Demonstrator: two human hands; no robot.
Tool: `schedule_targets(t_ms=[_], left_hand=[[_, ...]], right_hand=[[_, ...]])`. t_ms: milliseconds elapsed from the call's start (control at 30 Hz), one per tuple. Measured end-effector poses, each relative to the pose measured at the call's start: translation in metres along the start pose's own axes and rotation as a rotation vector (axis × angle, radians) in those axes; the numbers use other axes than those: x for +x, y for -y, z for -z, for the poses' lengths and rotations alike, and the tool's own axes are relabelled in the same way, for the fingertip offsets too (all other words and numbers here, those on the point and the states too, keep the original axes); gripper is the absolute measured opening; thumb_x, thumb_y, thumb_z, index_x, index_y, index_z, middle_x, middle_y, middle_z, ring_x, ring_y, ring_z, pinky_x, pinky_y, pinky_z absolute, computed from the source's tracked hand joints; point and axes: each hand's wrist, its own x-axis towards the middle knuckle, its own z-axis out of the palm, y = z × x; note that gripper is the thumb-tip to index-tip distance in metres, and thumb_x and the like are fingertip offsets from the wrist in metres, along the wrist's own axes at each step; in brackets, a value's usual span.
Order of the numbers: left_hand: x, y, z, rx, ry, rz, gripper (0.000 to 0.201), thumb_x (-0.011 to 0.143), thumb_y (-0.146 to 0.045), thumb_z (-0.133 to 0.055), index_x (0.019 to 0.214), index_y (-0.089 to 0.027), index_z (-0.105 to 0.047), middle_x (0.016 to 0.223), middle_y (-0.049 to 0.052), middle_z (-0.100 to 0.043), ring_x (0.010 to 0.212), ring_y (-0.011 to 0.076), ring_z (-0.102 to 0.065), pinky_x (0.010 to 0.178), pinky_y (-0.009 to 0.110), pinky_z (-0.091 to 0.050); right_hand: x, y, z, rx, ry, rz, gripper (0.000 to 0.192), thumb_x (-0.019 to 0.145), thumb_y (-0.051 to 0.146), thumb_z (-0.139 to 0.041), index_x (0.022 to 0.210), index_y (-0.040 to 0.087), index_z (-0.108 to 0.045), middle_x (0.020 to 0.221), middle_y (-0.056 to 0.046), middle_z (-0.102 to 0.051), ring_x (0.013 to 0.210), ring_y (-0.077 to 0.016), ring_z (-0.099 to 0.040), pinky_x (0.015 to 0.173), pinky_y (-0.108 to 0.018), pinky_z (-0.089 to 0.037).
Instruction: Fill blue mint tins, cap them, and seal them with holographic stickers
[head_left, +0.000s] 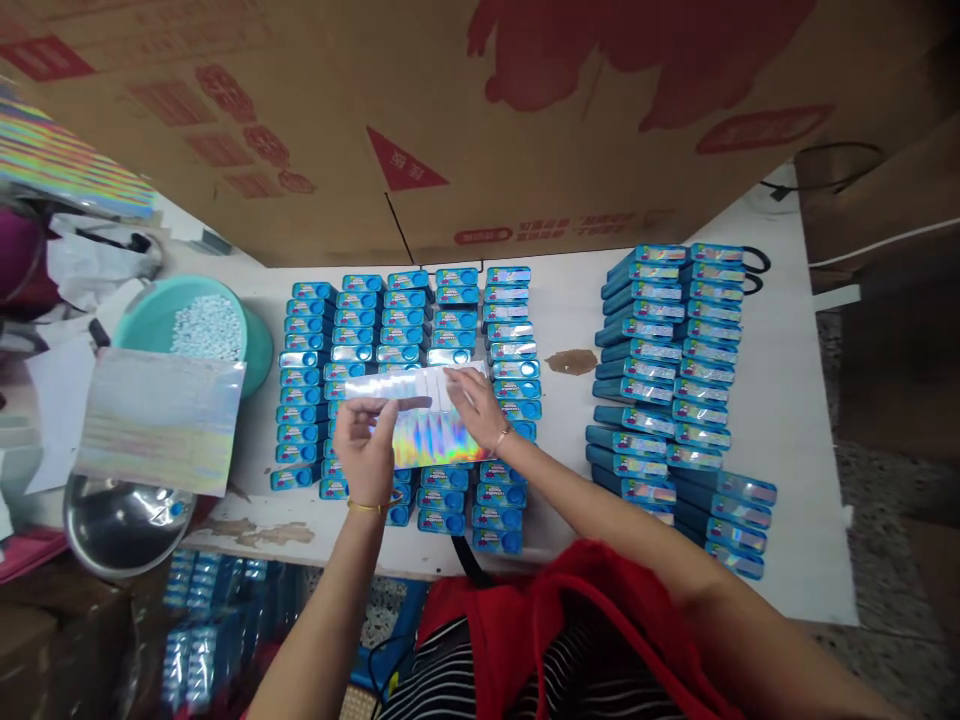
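Observation:
A shiny holographic sticker sheet (420, 440) with pale label strips lies across rows of small blue boxes (442, 500), covering some of them. My left hand (365, 440) is closed at the sheet's left part, its thumb against the forefinger, which stretches over the labels. The curled fingers partly hide what it grips. At the upper right part of the sheet, my right hand (478, 408) rests with fingers extended and a little apart, touching the labels. Whether a label is between its fingertips I cannot tell.
Another stack of blue boxes (637, 350) stands right, near black scissors handles (757, 262). At left are a turquoise basin (259, 335) of small white pieces, another shiny sheet (161, 420) and a metal bowl (112, 525). A large cardboard box (337, 130) borders the table's back.

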Motion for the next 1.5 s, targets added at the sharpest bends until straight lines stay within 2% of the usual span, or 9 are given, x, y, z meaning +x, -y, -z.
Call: schedule_targets(t_ms=[133, 267, 467, 633, 900, 1067, 1233, 1333, 1500], left_hand=[[-0.009, -0.003, -0.037, -0.281, 0.033, 0.248, 0.029, 0.067, -0.034, -0.074, 0.078, -0.019, -0.051, 0.072, -0.002, -0.059, 0.071, 0.0117, -0.060, 0.074, 0.027, -0.048], [-0.024, 0.000, -0.076, -0.311, 0.153, 0.309, 0.028, 0.067, -0.036, -0.073, 0.075, -0.019, -0.052, 0.069, -0.002, -0.060, 0.068, 0.0123, -0.060, 0.071, 0.027, -0.048], [-0.022, 0.005, -0.138, -0.047, 0.198, -0.007, 0.017, 0.076, -0.032, -0.063, 0.069, -0.020, -0.055, 0.075, 0.001, -0.058, 0.077, 0.0150, -0.057, 0.077, 0.030, -0.047], [-0.017, 0.010, -0.173, 0.340, 0.193, -0.093, 0.014, 0.079, -0.029, -0.063, 0.071, -0.020, -0.056, 0.092, 0.004, -0.060, 0.095, 0.0208, -0.054, 0.089, 0.038, -0.040], [-0.019, 0.020, -0.194, 0.530, 0.251, -0.092, 0.012, 0.082, -0.031, -0.060, 0.077, -0.021, -0.058, 0.103, 0.007, -0.058, 0.102, 0.0266, -0.050, 0.086, 0.042, -0.035], [-0.020, 0.020, -0.197, 0.607, 0.242, -0.089, 0.015, 0.081, -0.035, -0.060, 0.085, -0.021, -0.057, 0.110, 0.011, -0.055, 0.107, 0.0308, -0.049, 0.087, 0.045, -0.036], [-0.013, 0.015, -0.194, 0.612, 0.176, -0.047, 0.056, 0.074, -0.040, -0.067, 0.119, -0.018, -0.044, 0.119, 0.016, -0.052, 0.113, 0.0338, -0.048, 0.088, 0.047, -0.038], [-0.015, 0.016, -0.196, 0.610, 0.184, -0.056, 0.058, 0.075, -0.036, -0.065, 0.124, -0.017, -0.041, 0.118, 0.017, -0.054, 0.112, 0.0333, -0.050, 0.089, 0.047, -0.039], [-0.020, 0.019, -0.201, 0.504, 0.185, 0.028, 0.056, 0.073, -0.028, -0.065, 0.124, -0.018, -0.043, 0.107, 0.011, -0.059, 0.098, 0.0276, -0.058, 0.088, 0.045, -0.041]], right_hand=[[-0.030, 0.017, 0.013, 0.424, -0.106, -0.168, 0.038, 0.091, 0.053, -0.046, 0.100, 0.019, -0.062, 0.085, -0.004, -0.062, 0.083, -0.0177, -0.058, 0.078, -0.032, -0.047], [-0.042, 0.011, 0.037, 0.546, -0.247, -0.287, 0.033, 0.088, 0.050, -0.050, 0.075, 0.020, -0.054, 0.068, 0.001, -0.056, 0.066, -0.0144, -0.053, 0.066, -0.028, -0.045], [-0.033, -0.036, 0.094, 0.079, -0.341, -0.254, 0.032, 0.091, 0.042, -0.047, 0.068, 0.021, -0.055, 0.066, 0.000, -0.056, 0.067, -0.0158, -0.052, 0.070, -0.031, -0.040], [-0.018, -0.071, 0.107, -0.228, -0.325, -0.266, 0.028, 0.092, 0.035, -0.047, 0.072, 0.020, -0.060, 0.074, -0.002, -0.063, 0.078, -0.0184, -0.055, 0.083, -0.036, -0.033], [-0.014, -0.100, 0.106, -0.337, -0.266, -0.303, 0.026, 0.093, 0.032, -0.046, 0.077, 0.020, -0.062, 0.082, -0.004, -0.066, 0.089, -0.0208, -0.054, 0.086, -0.036, -0.029], [-0.015, -0.112, 0.096, -0.238, -0.269, -0.375, 0.026, 0.092, 0.034, -0.048, 0.078, 0.020, -0.065, 0.083, -0.003, -0.067, 0.090, -0.0210, -0.055, 0.089, -0.037, -0.031], [-0.026, -0.113, 0.083, -0.102, -0.444, -0.411, 0.033, 0.092, 0.037, -0.046, 0.113, 0.019, -0.064, 0.095, -0.007, -0.065, 0.091, -0.0206, -0.056, 0.086, -0.035, -0.039], [-0.036, -0.112, 0.075, -0.088, -0.374, -0.317, 0.039, 0.096, 0.037, -0.038, 0.121, 0.022, -0.063, 0.103, -0.007, -0.064, 0.097, -0.0202, -0.054, 0.086, -0.034, -0.040], [-0.045, -0.117, 0.080, -0.235, -0.221, -0.342, 0.042, 0.098, 0.042, -0.034, 0.118, 0.025, -0.067, 0.108, -0.007, -0.064, 0.100, -0.0235, -0.050, 0.086, -0.038, -0.038]])
